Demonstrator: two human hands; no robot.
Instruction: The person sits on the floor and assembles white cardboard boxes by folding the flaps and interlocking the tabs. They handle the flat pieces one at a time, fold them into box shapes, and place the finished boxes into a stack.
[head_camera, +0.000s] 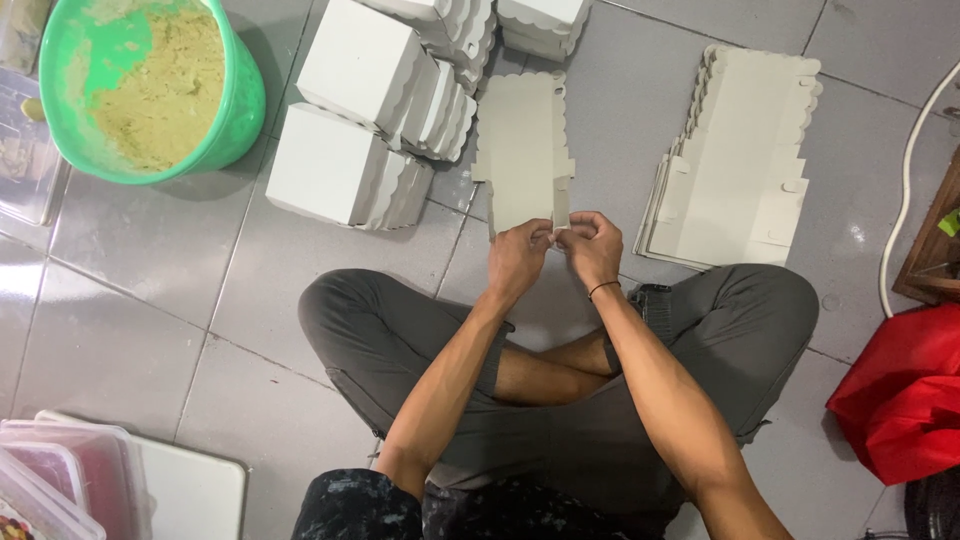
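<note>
Seen from above, a person sits cross-legged on a grey tiled floor (130, 330), in grey trousers.

At far left, near the bottom, a stack of clear plastic containers (60, 475) with pinkish contents rests on a white board. Above it, at top left, stands a green bucket (150, 85) holding a pale yellow crumbly mixture.

To the right of the bucket sit several folded white boxes (350, 110) with scalloped edges, packed close together (two large ones in front, more behind them).

In the centre, a flat white cardboard box blank (522, 150) lies lengthwise away from the person, its near end lifted off the floor. The left hand (517, 258) pinches that near end, fingers curled closed over the card's edge. The right hand (592, 245), just beside and nearly touching the left, grips the same end with fingers bent tight; a thin dark band circles its wrist.

Further right, a stack of unfolded white box blanks (735, 160) lies flat on the floor, well apart from the hands.

At far right, a white cable (905, 190) curves down past a wooden edge, and a crumpled red bag (900, 395) sits by the person's knee.
</note>
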